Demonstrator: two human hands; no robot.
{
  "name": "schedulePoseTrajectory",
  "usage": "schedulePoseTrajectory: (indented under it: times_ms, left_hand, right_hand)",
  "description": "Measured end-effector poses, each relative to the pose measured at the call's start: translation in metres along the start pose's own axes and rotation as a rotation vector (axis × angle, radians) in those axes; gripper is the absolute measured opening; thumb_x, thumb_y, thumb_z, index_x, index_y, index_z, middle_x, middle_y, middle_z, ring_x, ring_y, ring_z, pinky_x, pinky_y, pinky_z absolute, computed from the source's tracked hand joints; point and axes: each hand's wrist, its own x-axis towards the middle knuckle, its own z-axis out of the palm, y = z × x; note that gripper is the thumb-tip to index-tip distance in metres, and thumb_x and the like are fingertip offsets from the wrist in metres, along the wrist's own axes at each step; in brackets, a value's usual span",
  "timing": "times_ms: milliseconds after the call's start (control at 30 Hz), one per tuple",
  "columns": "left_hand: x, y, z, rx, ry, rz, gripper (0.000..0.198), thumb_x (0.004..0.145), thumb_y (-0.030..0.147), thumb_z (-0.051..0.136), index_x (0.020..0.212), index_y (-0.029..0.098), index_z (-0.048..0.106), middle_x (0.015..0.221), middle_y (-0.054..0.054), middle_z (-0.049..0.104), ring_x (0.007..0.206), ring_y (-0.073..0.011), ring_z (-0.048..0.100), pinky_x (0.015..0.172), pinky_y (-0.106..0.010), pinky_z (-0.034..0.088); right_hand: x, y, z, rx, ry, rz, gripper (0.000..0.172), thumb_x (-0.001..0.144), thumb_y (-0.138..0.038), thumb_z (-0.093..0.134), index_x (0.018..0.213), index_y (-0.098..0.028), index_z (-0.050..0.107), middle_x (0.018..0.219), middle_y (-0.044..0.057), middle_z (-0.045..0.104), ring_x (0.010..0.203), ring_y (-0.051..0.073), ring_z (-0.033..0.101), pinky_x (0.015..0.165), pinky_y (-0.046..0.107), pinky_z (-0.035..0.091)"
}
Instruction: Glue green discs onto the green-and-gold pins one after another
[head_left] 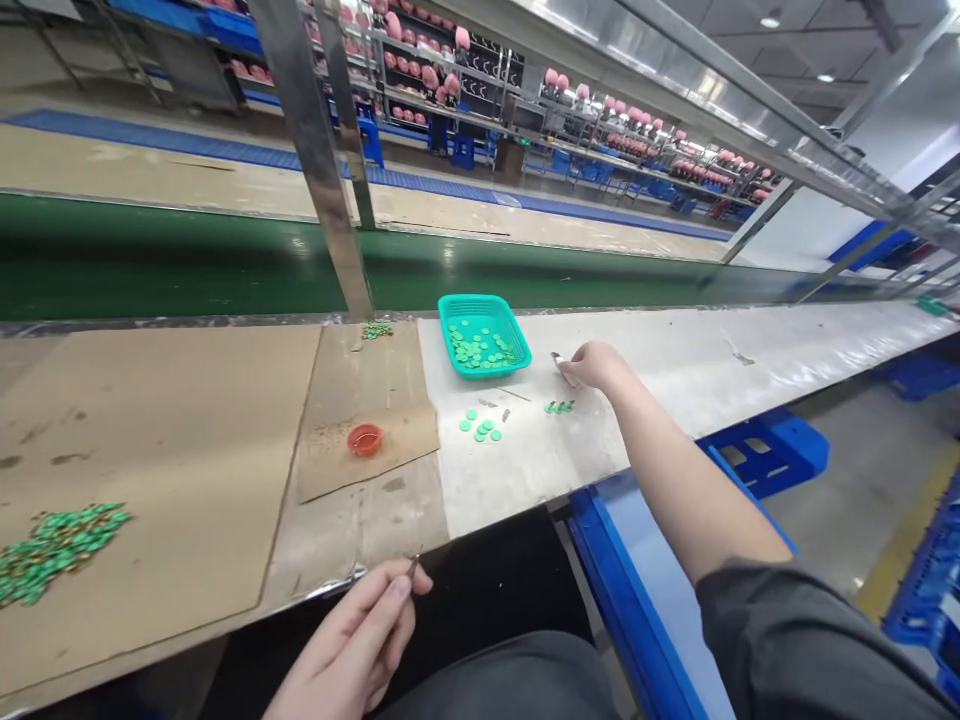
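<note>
My left hand (367,630), near the table's front edge, has thumb and forefinger pinched on a small thin dark piece (414,567), too small to name. My right hand (598,364) is stretched out over the white sheet, fingers closed on a short pale strip with a dark tip (556,358). Just in front of that hand lies a short row of green pieces with dark bits on them (559,407). Several loose green discs (481,431) lie farther left. Behind them stands a turquoise basket (520,340) with many green discs inside.
An orange dish (365,440) sits on cardboard left of the white sheet. A large heap of green and brown pieces (64,545) lies far left, a smaller heap (377,329) at the back. A metal post (322,170) rises behind the table; a green conveyor belt (187,262) runs beyond.
</note>
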Motion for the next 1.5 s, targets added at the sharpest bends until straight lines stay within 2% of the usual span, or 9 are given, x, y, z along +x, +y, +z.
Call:
schedulePoseTrajectory:
  times_ms: [133, 233, 300, 433, 567, 633, 767, 1000, 1500]
  left_hand:
    - [-0.006, 0.016, 0.024, 0.080, -0.086, 0.069, 0.080, 0.087, 0.099, 0.078, 0.117, 0.026, 0.073, 0.065, 0.005, 0.048, 0.059, -0.0122, 0.034, 0.052, -0.022, 0.027]
    - [-0.003, 0.019, 0.057, -0.051, -0.261, -0.032, 0.077, 0.084, 0.098, 0.083, 0.105, 0.025, 0.071, 0.059, 0.008, 0.046, 0.052, -0.0086, 0.022, 0.047, -0.021, 0.018]
    - [0.004, 0.016, 0.079, -0.194, -0.340, -0.124, 0.073, 0.081, 0.092, 0.089, 0.097, 0.024, 0.067, 0.059, 0.008, 0.045, 0.051, -0.0067, 0.017, 0.047, -0.021, 0.013]
    - [0.019, 0.008, 0.110, -0.322, -0.370, -0.201, 0.067, 0.083, 0.083, 0.092, 0.098, 0.024, 0.064, 0.064, 0.010, 0.042, 0.054, -0.0057, 0.016, 0.049, -0.020, 0.013]
    - [0.028, 0.004, 0.119, -0.381, -0.325, -0.209, 0.069, 0.083, 0.084, 0.093, 0.100, 0.024, 0.063, 0.063, 0.012, 0.039, 0.056, -0.0070, 0.016, 0.049, -0.020, 0.015]
    - [0.030, 0.004, 0.122, -0.392, -0.306, -0.219, 0.068, 0.084, 0.082, 0.094, 0.099, 0.024, 0.062, 0.063, 0.011, 0.041, 0.056, -0.0071, 0.016, 0.049, -0.021, 0.016]
    - [0.030, 0.005, 0.127, -0.411, -0.265, -0.241, 0.067, 0.085, 0.080, 0.094, 0.097, 0.024, 0.061, 0.063, 0.011, 0.042, 0.056, -0.0071, 0.017, 0.049, -0.021, 0.017]
    - [0.030, 0.007, 0.133, -0.413, -0.216, -0.272, 0.074, 0.076, 0.085, 0.098, 0.091, 0.024, 0.060, 0.062, 0.010, 0.042, 0.056, -0.0070, 0.020, 0.048, -0.021, 0.019]
    - [0.027, 0.010, 0.132, -0.398, -0.225, -0.275, 0.069, 0.082, 0.084, 0.094, 0.092, 0.024, 0.060, 0.063, 0.010, 0.042, 0.056, -0.0077, 0.019, 0.049, -0.022, 0.018]
  right_hand:
    - [0.012, -0.008, -0.001, 0.024, -0.043, -0.042, 0.038, 0.114, -0.045, 0.082, 0.142, -0.020, 0.076, 0.143, 0.011, 0.078, 0.119, 0.027, 0.080, 0.103, 0.049, 0.072]
    - [-0.022, 0.012, -0.006, 0.085, 0.010, -0.150, 0.033, 0.121, -0.049, 0.069, 0.136, -0.020, 0.074, 0.128, 0.010, 0.081, 0.107, 0.023, 0.080, 0.096, 0.043, 0.070]
    - [-0.061, 0.033, -0.003, 0.139, 0.024, -0.257, 0.038, 0.128, -0.051, 0.045, 0.138, -0.021, 0.067, 0.113, 0.011, 0.084, 0.101, 0.023, 0.080, 0.088, 0.038, 0.065]
    - [-0.148, 0.067, 0.039, 0.205, -0.114, -0.556, 0.024, 0.122, -0.045, 0.056, 0.135, -0.028, 0.066, 0.101, 0.003, 0.083, 0.079, 0.020, 0.077, 0.073, 0.033, 0.061]
    - [-0.192, 0.077, 0.087, 0.252, -0.087, -0.722, 0.013, 0.120, -0.032, 0.060, 0.114, -0.028, 0.071, 0.106, 0.006, 0.083, 0.099, 0.026, 0.080, 0.089, 0.039, 0.061]
    - [-0.195, 0.075, 0.097, 0.239, -0.030, -0.780, 0.011, 0.118, -0.026, 0.063, 0.114, -0.026, 0.073, 0.109, 0.008, 0.082, 0.104, 0.028, 0.078, 0.095, 0.044, 0.059]
    - [-0.191, 0.066, 0.103, 0.225, 0.039, -0.889, 0.015, 0.115, -0.015, 0.066, 0.121, -0.025, 0.075, 0.107, 0.006, 0.082, 0.099, 0.025, 0.077, 0.091, 0.044, 0.057]
    - [-0.195, 0.053, 0.110, 0.247, 0.037, -0.872, 0.014, 0.116, -0.017, 0.071, 0.105, -0.025, 0.073, 0.098, 0.004, 0.082, 0.092, 0.024, 0.071, 0.087, 0.044, 0.057]
    - [-0.193, 0.049, 0.110, 0.279, 0.055, -0.867, 0.021, 0.113, -0.012, 0.071, 0.097, -0.025, 0.071, 0.089, 0.003, 0.077, 0.086, 0.023, 0.069, 0.081, 0.042, 0.057]
